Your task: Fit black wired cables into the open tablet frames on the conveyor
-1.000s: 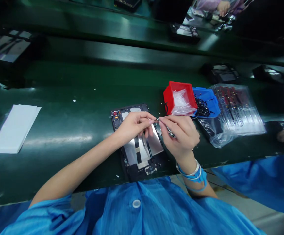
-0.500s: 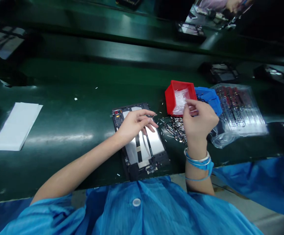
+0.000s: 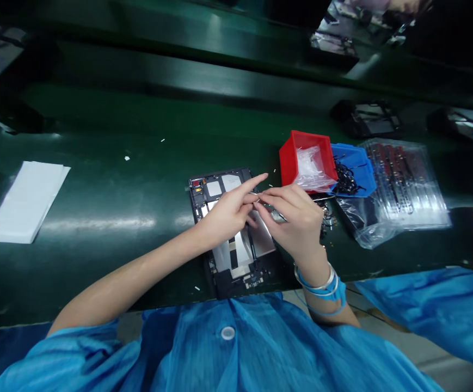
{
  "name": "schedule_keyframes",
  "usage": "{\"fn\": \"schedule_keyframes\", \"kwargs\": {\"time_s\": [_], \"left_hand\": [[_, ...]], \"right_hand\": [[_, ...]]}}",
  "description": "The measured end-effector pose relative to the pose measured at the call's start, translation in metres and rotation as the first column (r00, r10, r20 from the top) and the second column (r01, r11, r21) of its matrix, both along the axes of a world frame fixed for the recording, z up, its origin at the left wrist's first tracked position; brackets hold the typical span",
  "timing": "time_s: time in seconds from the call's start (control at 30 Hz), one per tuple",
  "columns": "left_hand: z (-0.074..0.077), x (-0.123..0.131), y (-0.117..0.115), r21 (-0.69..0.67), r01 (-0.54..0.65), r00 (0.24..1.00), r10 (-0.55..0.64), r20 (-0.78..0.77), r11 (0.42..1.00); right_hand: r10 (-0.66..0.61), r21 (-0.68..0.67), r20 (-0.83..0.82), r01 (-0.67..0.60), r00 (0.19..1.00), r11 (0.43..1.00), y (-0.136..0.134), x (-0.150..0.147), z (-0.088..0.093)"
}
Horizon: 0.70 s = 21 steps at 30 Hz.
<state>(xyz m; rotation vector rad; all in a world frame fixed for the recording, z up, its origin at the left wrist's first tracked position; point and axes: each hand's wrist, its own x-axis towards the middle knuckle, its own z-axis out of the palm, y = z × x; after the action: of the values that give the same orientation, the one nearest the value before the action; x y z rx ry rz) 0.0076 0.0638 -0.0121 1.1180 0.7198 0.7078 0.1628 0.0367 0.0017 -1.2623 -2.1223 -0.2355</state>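
Observation:
An opened tablet-like device (image 3: pixel 220 256) lies on the green bench, its silver plates and dark circuit parts showing. Over its upper right part, my left hand (image 3: pixel 230 212) has the index finger stretched out, and its other fingers are bent around something too small to name. My right hand (image 3: pixel 293 218) meets it there, thumb and fingertips pinched together on something tiny at the left fingertips. A thin metallic tool seems to lie along the right palm. Both hands hide part of the device.
Right of the hands stand a red bin (image 3: pixel 287 160) with clear plastic bags and a blue bin (image 3: pixel 369 174) with black parts. Clear trays (image 3: pixel 416 190) lie beyond. White sheets (image 3: pixel 26 201) are at the left. Small metal pieces lie beside my right hand.
My right hand has come from the red bin down and left to meet my left hand. My left index finger now points out straighter.

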Motion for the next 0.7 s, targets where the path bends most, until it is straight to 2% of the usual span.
{"fn": "schedule_keyframes", "kwargs": {"time_s": [0.17,0.3,0.37,0.4,0.47,0.5,0.57,0.63,0.7], "left_hand": [[-0.001,0.001,0.0,-0.01,0.004,1.0,-0.004,-0.019,1.0],[-0.001,0.001,0.001,-0.038,0.014,1.0,-0.014,-0.019,0.999],[0.0,0.0,0.003,-0.086,0.026,1.0,-0.025,0.011,0.996],[0.0,0.0,0.004,-0.115,0.033,0.999,-0.03,0.03,0.993],[0.002,-0.002,0.006,-0.161,0.04,0.998,-0.031,0.057,0.986],[0.002,-0.003,0.007,-0.173,0.037,0.998,-0.027,0.065,0.984],[0.003,-0.004,0.008,-0.18,0.032,0.997,-0.018,0.077,0.983],[0.003,-0.005,0.007,-0.18,0.039,0.996,-0.023,0.087,0.983],[0.002,-0.005,0.007,-0.182,0.061,0.994,-0.043,0.097,0.981]], "right_hand": [[-0.008,0.01,0.082,0.007,0.997,1.0,-0.004,-0.009,0.001],[-0.017,0.003,0.028,0.017,0.999,1.0,0.004,0.003,-0.003],[-0.101,0.017,-0.05,0.102,0.994,0.995,0.014,0.024,-0.005],[-0.182,0.041,-0.091,0.186,0.979,0.982,0.019,0.036,-0.006],[-0.376,0.101,-0.123,0.389,0.918,0.916,0.027,0.058,-0.007],[-0.425,0.127,-0.117,0.438,0.898,0.89,0.029,0.065,-0.007],[-0.387,0.155,-0.077,0.395,0.919,0.906,0.029,0.067,-0.007],[-0.22,0.122,-0.012,0.219,0.976,0.968,0.024,0.056,-0.007],[-0.042,0.066,0.043,0.039,0.998,0.997,0.02,0.04,-0.007]]}}
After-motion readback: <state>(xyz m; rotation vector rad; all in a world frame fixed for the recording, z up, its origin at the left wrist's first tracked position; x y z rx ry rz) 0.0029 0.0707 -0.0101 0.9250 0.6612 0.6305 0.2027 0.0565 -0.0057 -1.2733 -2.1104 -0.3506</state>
